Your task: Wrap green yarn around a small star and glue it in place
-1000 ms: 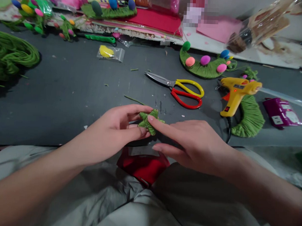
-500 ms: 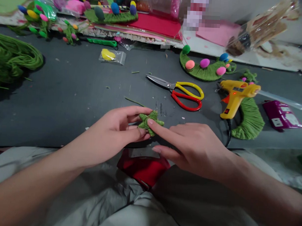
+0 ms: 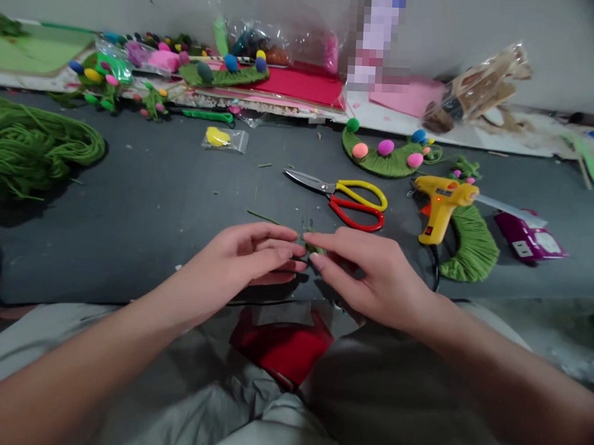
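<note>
A small green yarn-wrapped star [image 3: 316, 247] is mostly hidden in my right hand [image 3: 368, 271], pinched between thumb and index finger above the table's near edge. Beside it, my left hand [image 3: 249, 256] has its fingers stretched out toward the star, the fingertips close to it and apparently not gripping it. Beyond the hands lie scissors [image 3: 328, 186] with one yellow and one red handle. A short strand of green yarn [image 3: 262, 217] rests just past my left fingers.
To the right are a yellow glue gun [image 3: 438, 212], a green yarn-wrapped crescent [image 3: 476, 247] and a purple packet [image 3: 530, 239]. A crescent with coloured balls [image 3: 386, 157] lies farther back. Green yarn [image 3: 39, 145] is piled left, near a small bag with something yellow [image 3: 224, 139].
The star has passed from my left fingers into a pinch of my right hand, turned so less of it shows. My left fingers have straightened. The view has tilted up a little.
</note>
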Demonstrator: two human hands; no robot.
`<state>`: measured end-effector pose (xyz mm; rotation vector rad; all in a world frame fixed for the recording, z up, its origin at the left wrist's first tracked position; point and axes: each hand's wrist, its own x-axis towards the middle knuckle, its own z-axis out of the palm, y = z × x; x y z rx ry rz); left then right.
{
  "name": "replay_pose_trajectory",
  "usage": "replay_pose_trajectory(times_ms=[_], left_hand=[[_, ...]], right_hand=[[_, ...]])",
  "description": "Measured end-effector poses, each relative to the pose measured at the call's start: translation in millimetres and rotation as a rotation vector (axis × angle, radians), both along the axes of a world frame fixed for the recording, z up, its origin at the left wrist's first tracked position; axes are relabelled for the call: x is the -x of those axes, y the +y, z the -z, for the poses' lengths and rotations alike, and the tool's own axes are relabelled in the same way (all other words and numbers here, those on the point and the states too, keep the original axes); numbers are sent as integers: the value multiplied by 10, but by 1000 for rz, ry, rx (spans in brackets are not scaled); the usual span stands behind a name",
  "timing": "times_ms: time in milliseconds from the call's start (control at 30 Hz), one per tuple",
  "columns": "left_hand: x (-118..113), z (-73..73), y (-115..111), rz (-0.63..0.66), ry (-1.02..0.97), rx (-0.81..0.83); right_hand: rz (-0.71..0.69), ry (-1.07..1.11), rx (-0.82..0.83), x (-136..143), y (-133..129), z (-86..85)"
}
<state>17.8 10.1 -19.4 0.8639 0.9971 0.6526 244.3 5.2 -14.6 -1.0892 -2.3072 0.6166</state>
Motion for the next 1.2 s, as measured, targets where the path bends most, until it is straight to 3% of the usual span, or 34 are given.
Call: replay_pose_trajectory(times_ms=[100, 200, 300, 400, 533, 700, 967, 1200], left_hand=[[10, -10, 36, -11, 145, -91], [50, -25, 65, -21, 376, -282], [100, -19, 72, 33, 569, -425], [121, 22, 62, 114, 789, -685], [80, 88, 46, 233, 959, -919], [20, 124, 61, 274, 1001, -985], [-10, 203, 74, 360, 1074, -1092], [-8, 236, 102, 380, 1067, -1079]], right_hand=[[22, 59, 112, -13, 27, -39], [150, 272, 473, -69, 90, -105], [187, 548, 870, -136, 169, -136], [182, 704, 1051, -169, 219, -114], [184, 766, 1129, -167, 236, -70], [151, 782, 1134, -146, 242, -55], [135, 701, 1008, -112, 266, -21], [133, 599, 969, -62, 247, -86]])
